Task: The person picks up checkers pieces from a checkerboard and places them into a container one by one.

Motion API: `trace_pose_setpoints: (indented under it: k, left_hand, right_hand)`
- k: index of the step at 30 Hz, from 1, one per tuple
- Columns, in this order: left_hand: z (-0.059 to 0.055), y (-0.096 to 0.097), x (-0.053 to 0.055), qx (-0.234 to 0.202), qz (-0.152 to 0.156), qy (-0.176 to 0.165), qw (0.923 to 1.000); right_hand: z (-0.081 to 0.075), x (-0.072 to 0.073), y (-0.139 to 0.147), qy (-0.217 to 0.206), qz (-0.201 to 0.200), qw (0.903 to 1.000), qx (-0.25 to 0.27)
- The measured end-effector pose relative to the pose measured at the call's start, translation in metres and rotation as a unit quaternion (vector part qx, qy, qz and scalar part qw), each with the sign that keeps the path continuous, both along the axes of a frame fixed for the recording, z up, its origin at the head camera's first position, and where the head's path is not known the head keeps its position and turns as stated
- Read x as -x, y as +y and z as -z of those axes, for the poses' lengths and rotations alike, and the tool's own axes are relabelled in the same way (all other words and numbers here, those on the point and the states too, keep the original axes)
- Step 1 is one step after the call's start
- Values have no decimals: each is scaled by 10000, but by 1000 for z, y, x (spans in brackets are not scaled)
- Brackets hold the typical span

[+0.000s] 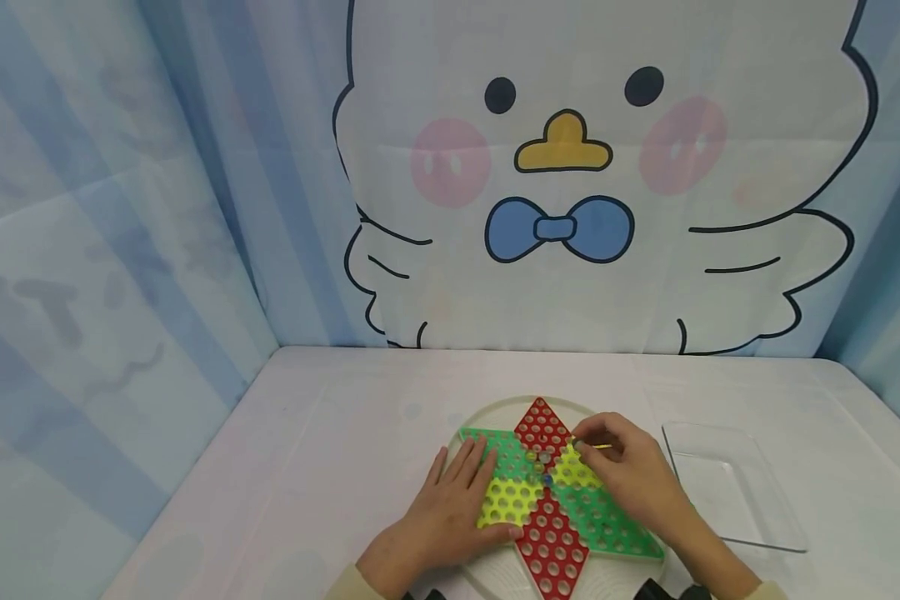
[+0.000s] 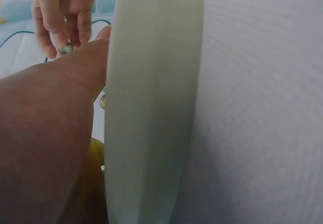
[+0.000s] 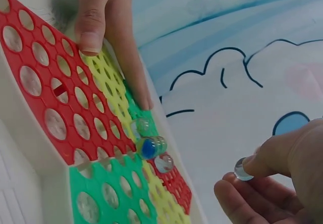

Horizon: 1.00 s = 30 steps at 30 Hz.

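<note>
One marble above the board, far right, pinched in our right hand; left hand, straight-fingered, on board's left.

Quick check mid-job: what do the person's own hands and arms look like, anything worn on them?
The left hand and right hand are both bare, with no glove visible. A plain beige fabric sleeve shows on the left arm, and a matching beige cuff on the right. Black rounded hardware peeks in near each wrist, mostly cut off.
</note>
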State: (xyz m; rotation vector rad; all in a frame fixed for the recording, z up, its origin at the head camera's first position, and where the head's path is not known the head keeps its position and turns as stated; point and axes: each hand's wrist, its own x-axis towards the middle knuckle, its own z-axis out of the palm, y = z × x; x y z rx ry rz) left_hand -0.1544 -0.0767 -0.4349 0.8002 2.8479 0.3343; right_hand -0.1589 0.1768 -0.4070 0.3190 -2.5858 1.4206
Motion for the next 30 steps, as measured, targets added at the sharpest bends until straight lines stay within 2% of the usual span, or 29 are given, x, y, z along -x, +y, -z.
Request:
trace_pose_setpoints:
  k: [6, 16, 21, 30]
  left_hand:
    - [0, 0, 0, -10, 13, 25, 10000]
    - [1, -1, 0, -37, 46, 46, 10000]
    - [2, -1, -1, -52, 83, 81, 9999]
    - [2, -1, -1, -93, 97, 102, 9999]
  right_hand:
    - [-12, -2, 9, 76, 155, 9996, -204]
    - [-18, -7, 31, 167, 490, 9981, -345]
    - [-18, -10, 42, 46, 758, 9959, -499]
    - [-13, -11, 61, 328, 932, 9941, -444]
